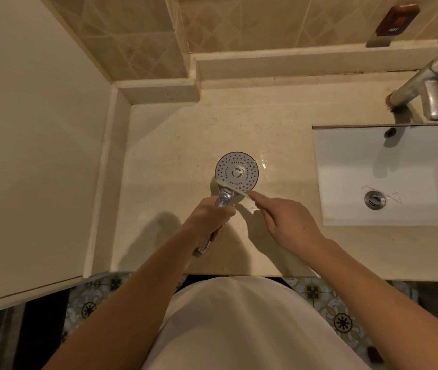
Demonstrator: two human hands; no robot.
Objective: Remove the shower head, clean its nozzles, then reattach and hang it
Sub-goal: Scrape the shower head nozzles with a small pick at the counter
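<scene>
A chrome shower head (237, 170) lies over the beige counter (175, 145), its round nozzle face turned up with rings of small dark holes. My left hand (208, 218) grips its chrome handle, whose end sticks out below my fist. My right hand (284, 221) holds a thin pale brush (232, 187), likely a toothbrush, with the index finger stretched along it. The brush lies across the lower edge of the nozzle face. No hose is seen on the handle.
A white rectangular sink (388, 177) with a metal drain is set into the counter at the right, a chrome tap (423, 86) behind it. A raised ledge and tiled wall run along the back. A pale panel stands at the left. Patterned floor tiles show below.
</scene>
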